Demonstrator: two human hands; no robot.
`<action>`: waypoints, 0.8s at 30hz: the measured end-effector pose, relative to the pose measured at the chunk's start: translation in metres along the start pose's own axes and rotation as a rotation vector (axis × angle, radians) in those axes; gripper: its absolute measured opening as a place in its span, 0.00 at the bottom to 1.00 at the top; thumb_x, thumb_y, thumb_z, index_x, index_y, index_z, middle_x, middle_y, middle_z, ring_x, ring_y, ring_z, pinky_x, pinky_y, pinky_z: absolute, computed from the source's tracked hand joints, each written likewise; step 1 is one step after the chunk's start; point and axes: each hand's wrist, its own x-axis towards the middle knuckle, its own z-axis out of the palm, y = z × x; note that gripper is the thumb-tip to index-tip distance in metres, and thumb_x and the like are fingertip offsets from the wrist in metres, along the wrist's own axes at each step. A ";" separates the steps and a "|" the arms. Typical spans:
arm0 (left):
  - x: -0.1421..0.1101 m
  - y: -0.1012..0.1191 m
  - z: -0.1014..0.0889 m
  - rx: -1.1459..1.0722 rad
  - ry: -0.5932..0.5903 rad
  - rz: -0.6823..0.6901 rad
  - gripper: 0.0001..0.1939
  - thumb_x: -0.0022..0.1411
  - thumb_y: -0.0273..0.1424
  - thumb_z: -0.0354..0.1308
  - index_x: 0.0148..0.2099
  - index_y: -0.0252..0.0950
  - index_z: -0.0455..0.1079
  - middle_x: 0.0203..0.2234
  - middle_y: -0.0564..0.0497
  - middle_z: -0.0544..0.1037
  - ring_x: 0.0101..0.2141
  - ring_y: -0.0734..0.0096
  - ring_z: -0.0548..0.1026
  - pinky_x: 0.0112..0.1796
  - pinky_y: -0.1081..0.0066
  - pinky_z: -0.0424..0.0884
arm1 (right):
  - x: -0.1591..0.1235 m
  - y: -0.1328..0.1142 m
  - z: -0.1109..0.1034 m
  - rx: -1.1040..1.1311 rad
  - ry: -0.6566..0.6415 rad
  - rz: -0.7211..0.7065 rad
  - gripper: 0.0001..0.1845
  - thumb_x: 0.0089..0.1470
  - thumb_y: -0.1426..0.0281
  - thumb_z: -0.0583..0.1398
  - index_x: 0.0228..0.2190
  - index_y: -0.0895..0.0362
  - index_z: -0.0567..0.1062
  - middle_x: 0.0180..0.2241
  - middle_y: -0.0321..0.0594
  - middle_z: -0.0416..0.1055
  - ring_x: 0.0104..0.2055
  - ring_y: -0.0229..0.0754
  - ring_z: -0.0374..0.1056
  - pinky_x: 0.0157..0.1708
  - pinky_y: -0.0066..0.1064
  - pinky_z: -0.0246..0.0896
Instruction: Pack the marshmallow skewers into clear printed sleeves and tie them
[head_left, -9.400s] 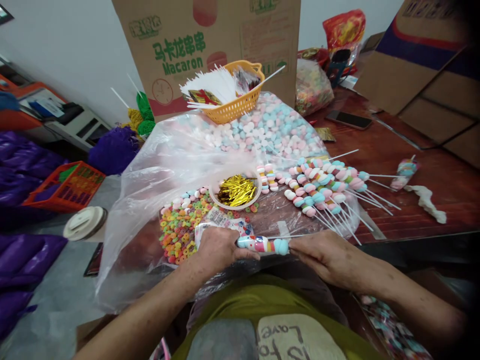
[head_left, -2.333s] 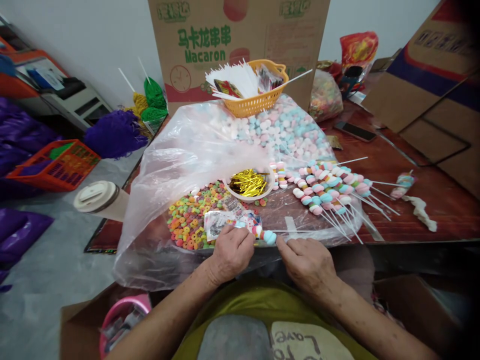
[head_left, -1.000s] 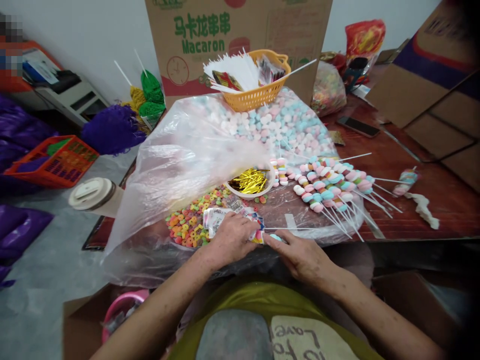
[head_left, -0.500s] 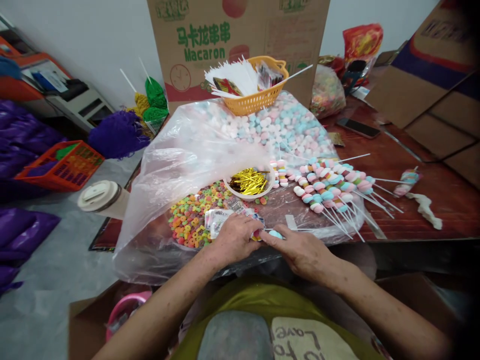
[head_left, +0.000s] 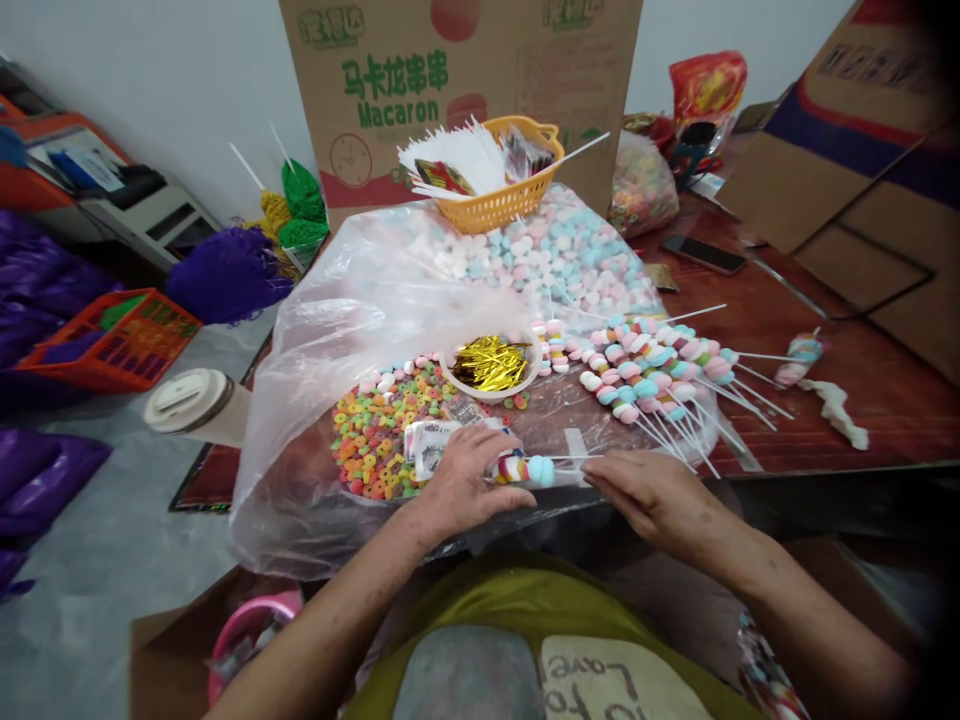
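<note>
A candy skewer [head_left: 525,470] lies level at the table's front edge, with blue marshmallows at its right end and striped pink, yellow and white pieces further left. My left hand [head_left: 472,478] holds its left part, the thumb stretched out below it. A thin white stick runs right from the candy to the fingertips of my right hand [head_left: 656,492], whose fingers are pressed together at the stick's end. Small printed wrappers [head_left: 431,448] lie just behind my left hand, beside a pile of colourful ring candies [head_left: 382,440]. A white bowl [head_left: 534,378] of gold twist ties stands behind.
Several finished marshmallow skewers [head_left: 652,365] are heaped to the right. Loose marshmallows [head_left: 577,250] fill clear plastic at the back, below an orange basket [head_left: 495,208] of white sticks. A lidded cup [head_left: 199,405] stands left. A phone [head_left: 705,254] lies at the right.
My right hand has slid right, away from the blue marshmallows, along the stick. My left fingers have opened a little, so more of the skewer shows. The camera view has shifted slightly.
</note>
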 end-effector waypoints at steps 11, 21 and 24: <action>-0.018 0.023 -0.009 0.041 0.080 -0.606 0.10 0.54 0.35 0.54 0.28 0.36 0.73 0.21 0.54 0.75 0.23 0.75 0.70 0.26 0.77 0.62 | 0.003 -0.034 0.018 -0.089 0.149 -0.024 0.11 0.54 0.75 0.50 0.26 0.58 0.72 0.20 0.36 0.69 0.22 0.35 0.60 0.25 0.30 0.45; -0.025 0.019 -0.006 0.270 0.047 -0.610 0.13 0.57 0.33 0.49 0.29 0.37 0.73 0.21 0.52 0.76 0.23 0.73 0.71 0.26 0.75 0.59 | 0.014 -0.065 0.029 -0.200 0.219 -0.125 0.11 0.48 0.81 0.51 0.26 0.59 0.71 0.15 0.33 0.63 0.18 0.35 0.55 0.25 0.32 0.39; -0.026 0.019 -0.006 0.364 0.015 -0.595 0.12 0.57 0.32 0.48 0.29 0.36 0.72 0.23 0.50 0.77 0.25 0.70 0.72 0.27 0.74 0.59 | 0.017 -0.070 0.030 -0.240 0.220 -0.159 0.11 0.45 0.82 0.52 0.28 0.60 0.71 0.15 0.34 0.64 0.18 0.35 0.56 0.25 0.33 0.40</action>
